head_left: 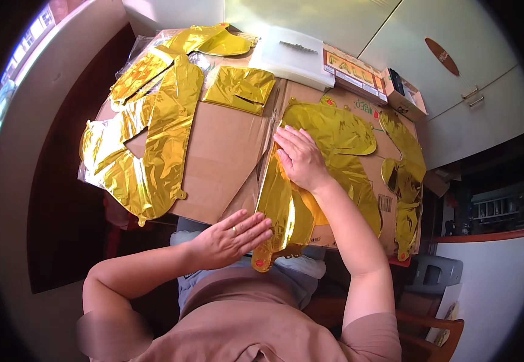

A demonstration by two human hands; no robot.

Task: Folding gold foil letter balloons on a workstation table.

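A flat gold foil balloon lies in front of me, its near end with a red-marked tab hanging over the table edge. My right hand rests palm down on its upper part, fingers stretched out. My left hand, with a ring on one finger, is held flat and open beside the balloon's near end. Its fingertips reach the foil's left edge; I cannot tell whether they press on it. To the left lies a gold foil balloon with a triangular opening. Beyond it sits a folded gold foil piece.
Brown cardboard covers the table. More gold foil lies along its right side and another piece at the far left. A white plastic box, a printed carton and a small open box line the back, before pale cabinets.
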